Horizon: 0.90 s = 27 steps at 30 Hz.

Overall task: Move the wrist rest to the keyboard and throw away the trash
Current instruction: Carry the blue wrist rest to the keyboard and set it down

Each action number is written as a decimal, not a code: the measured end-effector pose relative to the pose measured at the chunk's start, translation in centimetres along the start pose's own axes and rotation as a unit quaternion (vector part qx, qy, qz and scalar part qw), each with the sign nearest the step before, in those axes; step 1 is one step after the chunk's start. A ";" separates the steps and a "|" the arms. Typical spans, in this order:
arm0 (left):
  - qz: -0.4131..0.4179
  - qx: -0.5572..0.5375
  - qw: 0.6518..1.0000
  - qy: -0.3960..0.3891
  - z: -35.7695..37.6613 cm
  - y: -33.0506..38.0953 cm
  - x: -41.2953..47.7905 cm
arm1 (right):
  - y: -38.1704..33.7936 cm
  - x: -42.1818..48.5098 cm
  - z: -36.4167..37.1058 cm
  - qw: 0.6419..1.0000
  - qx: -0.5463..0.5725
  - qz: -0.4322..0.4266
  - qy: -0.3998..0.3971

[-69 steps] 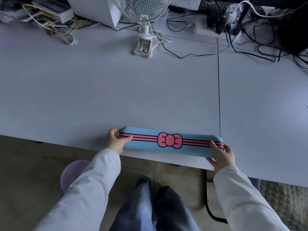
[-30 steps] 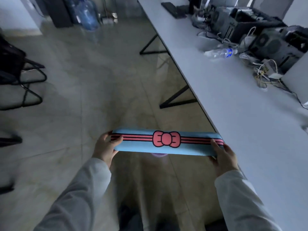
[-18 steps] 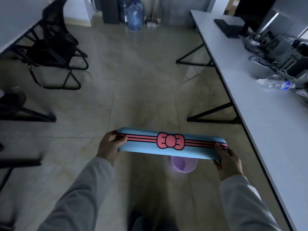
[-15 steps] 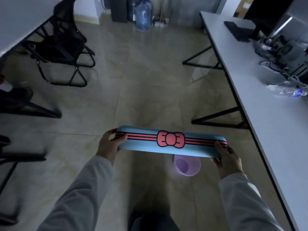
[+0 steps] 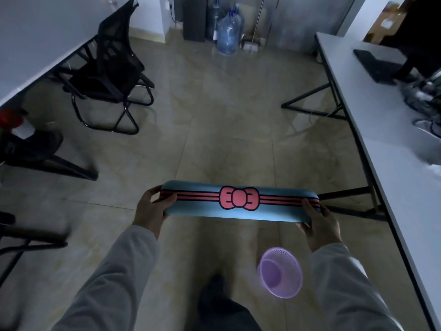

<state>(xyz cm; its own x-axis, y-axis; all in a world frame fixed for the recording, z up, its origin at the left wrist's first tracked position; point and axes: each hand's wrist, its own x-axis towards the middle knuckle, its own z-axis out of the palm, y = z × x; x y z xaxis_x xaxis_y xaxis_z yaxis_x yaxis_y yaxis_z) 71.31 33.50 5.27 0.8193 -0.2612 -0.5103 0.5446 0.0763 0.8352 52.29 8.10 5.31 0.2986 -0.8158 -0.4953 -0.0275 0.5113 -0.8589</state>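
Observation:
The wrist rest [image 5: 241, 209] is a long blue pad with red stripes and a pink bow. I carry it level in the air above the tiled floor. My left hand [image 5: 150, 211] grips its left end and my right hand [image 5: 319, 223] grips its right end. A black keyboard [image 5: 374, 64] lies far off on the long white table [image 5: 391, 177] to my right. A purple mesh waste basket [image 5: 280, 272] stands on the floor just below my right hand. No trash shows in view.
Black chairs [image 5: 109, 75] stand to the left by another white table [image 5: 35, 44]. Water jugs [image 5: 228, 32] sit by the far wall. Cables and gear [image 5: 424, 96] clutter the right table. The table's black legs [image 5: 317, 101] reach into the open floor ahead.
I lifted the wrist rest off the table and turned left along the aisle. Both hands kept their hold. The purple basket slid from beneath the rest toward my lower right.

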 end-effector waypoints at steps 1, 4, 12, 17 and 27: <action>0.004 -0.003 1.000 0.000 1.0 0.6 0.9 | -0.7 1.1 0.7 1.000 -0.001 -0.002 0.001; 0.009 -0.003 1.000 -0.002 3.9 2.4 3.8 | -2.9 4.4 2.3 1.000 -0.002 0.003 -0.003; 0.014 0.010 1.000 -0.017 10.7 6.2 11.3 | -8.3 11.5 6.4 1.000 0.002 -0.004 0.011; 0.019 0.025 0.999 -0.027 14.5 8.1 16.6 | -10.2 15.9 9.2 0.999 0.022 -0.008 0.026; 0.016 0.065 0.992 -0.102 23.0 14.8 32.2 | -14.8 26.3 17.6 0.994 0.044 -0.035 0.098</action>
<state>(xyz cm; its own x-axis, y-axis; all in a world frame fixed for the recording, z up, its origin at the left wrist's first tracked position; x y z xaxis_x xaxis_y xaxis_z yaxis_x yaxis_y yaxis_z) 101.66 4.11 5.92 0.7753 -0.4514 -0.4418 0.4797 -0.0342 0.8768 77.31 -16.17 7.25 0.1056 -0.8827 -0.4580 0.0738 0.4662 -0.8816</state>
